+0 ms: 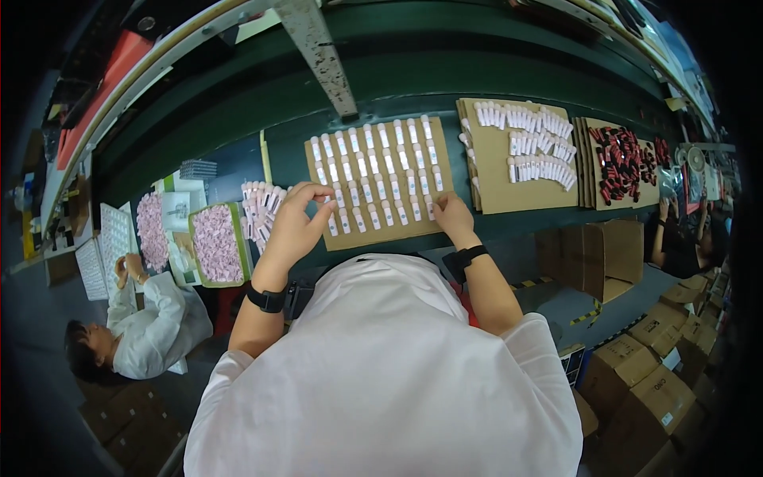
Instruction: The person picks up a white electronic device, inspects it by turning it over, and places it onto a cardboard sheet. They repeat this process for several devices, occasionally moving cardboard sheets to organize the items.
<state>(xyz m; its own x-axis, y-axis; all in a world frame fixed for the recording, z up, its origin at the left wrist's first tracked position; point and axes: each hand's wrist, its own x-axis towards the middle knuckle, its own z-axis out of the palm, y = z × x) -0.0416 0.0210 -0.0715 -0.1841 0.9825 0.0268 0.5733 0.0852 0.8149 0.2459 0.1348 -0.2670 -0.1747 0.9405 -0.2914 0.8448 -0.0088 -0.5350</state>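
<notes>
A cardboard sheet (381,236) lies flat before me, bearing several neat rows of small white tubes (393,188) with pale pink caps. My left hand (300,216) reaches over its left edge, thumb and forefinger apart beside the leftmost tubes of the two nearest rows; nothing shows between them. At the sheet's near right corner, my right hand (455,216) has its fingers curled together against the end tube (430,208) of the nearest row. The fingers partly hide that tube.
Left are a heap of similar tubes (258,208) and a green-rimmed tray (241,258) of small pink pieces. Stacked cardboard (528,197) with more tubes and a pile of red-and-black pieces (624,163) lie right. A co-worker (155,318) works at left; cartons (640,370) stand right.
</notes>
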